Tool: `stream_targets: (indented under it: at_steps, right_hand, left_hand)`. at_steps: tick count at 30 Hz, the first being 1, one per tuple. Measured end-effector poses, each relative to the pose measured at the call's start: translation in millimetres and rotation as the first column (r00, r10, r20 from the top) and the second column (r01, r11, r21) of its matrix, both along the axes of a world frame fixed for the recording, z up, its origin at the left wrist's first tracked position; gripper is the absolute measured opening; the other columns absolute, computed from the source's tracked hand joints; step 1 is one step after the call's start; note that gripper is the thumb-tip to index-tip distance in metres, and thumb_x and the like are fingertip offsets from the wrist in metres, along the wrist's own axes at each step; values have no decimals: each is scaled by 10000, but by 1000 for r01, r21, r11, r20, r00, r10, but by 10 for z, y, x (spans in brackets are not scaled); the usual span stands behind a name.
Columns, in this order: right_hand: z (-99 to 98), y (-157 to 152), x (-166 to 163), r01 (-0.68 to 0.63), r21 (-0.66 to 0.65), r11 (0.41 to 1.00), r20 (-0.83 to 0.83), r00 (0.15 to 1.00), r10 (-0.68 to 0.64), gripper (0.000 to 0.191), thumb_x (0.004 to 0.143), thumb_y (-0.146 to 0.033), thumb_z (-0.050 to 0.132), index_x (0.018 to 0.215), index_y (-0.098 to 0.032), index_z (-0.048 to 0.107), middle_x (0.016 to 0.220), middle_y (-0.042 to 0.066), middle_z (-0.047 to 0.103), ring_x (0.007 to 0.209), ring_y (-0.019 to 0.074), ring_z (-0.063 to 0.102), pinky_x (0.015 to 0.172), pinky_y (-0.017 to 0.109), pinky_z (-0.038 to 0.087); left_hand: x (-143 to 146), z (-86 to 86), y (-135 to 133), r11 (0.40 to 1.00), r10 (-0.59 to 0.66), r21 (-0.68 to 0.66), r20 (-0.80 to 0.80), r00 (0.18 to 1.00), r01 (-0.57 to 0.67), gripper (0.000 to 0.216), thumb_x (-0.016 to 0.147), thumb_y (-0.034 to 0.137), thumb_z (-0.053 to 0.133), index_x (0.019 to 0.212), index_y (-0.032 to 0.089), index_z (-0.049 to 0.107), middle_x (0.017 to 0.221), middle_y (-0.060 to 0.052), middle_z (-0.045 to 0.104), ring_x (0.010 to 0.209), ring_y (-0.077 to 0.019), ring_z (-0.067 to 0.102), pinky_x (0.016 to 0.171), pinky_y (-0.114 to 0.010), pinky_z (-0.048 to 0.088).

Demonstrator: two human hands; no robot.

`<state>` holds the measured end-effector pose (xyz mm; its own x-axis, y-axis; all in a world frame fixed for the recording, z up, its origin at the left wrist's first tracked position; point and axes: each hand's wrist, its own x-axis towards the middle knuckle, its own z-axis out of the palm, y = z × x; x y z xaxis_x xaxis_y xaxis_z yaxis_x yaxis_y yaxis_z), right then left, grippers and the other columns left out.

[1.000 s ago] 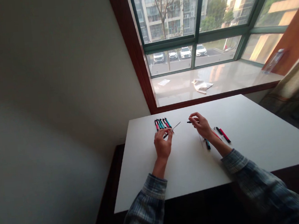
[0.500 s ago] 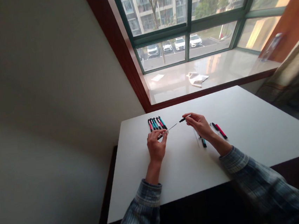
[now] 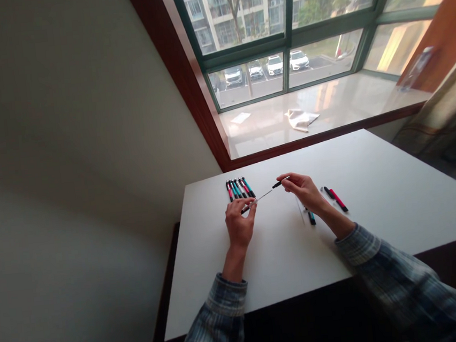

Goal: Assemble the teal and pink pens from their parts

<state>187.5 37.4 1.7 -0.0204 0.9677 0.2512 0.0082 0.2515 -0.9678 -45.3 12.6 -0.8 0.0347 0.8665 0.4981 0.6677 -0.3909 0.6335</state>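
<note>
My left hand pinches a dark pen part with a thin pen refill sticking out of it toward the right. Across from it, my right hand grips a black pen barrel between thumb and fingers. The refill's tip lies close to the barrel's end; whether they touch is hard to tell. Just beyond my left hand, several assembled pens in black, red and teal lie side by side. Beneath my right wrist lies a teal and black pen part, partly covered by the arm.
To the right of my right hand lie a red and black pen part and a black piece. A thin pale refill rests on the white table. Behind the table, a crumpled white cloth or paper lies on the windowsill.
The right hand has shifted slightly left with the black barrel, and the gap between the barrel and the refill tip has narrowed. The pens on the table have stayed put.
</note>
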Motion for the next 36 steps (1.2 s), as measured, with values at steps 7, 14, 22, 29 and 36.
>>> stream_targets:
  at_steps: [7,14,22,29,36]
  right_hand:
    - [-42,5,-15,-62,-2,998,-24,998,62,353,885,-508,698,1056,-207,767,754,22,662,675,151,511,614,286,427]
    - [-16,-22,-45,-105,-5,994,30,994,105,331,878,-487,715,1046,-204,753,831,41,718,720,167,617,628,283,477]
    - [-76,-35,-107,-202,-13,979,38,979,202,295,832,-449,769,1017,-220,753,1007,73,771,925,230,728,843,368,582]
    - [-27,-68,-63,-104,36,994,364,927,84,360,921,-540,649,809,-214,754,728,44,745,673,191,674,680,320,536]
    - [25,-108,-51,-223,49,974,288,936,200,295,897,-454,689,1094,-234,692,890,43,752,750,183,672,686,302,543]
  left_hand:
    - [11,-4,5,1000,-7,-7,-7,1000,7,96,907,271,704,982,268,765,947,-29,733,930,-223,642,876,-364,487]
    - [36,14,-7,1000,-14,-2,-19,1000,14,105,890,231,720,978,267,763,955,-28,737,939,-229,641,890,-373,480]
    - [95,46,-64,999,-54,-14,-58,997,53,103,904,254,714,992,279,762,954,-29,734,949,-238,637,904,-391,464]
    - [101,45,-71,999,-44,0,-78,996,45,107,903,246,717,993,286,760,991,-26,733,968,-239,631,910,-395,447]
    - [110,29,-72,999,-45,2,-100,994,45,109,906,252,718,1000,291,758,987,-26,730,967,-239,628,906,-397,436]
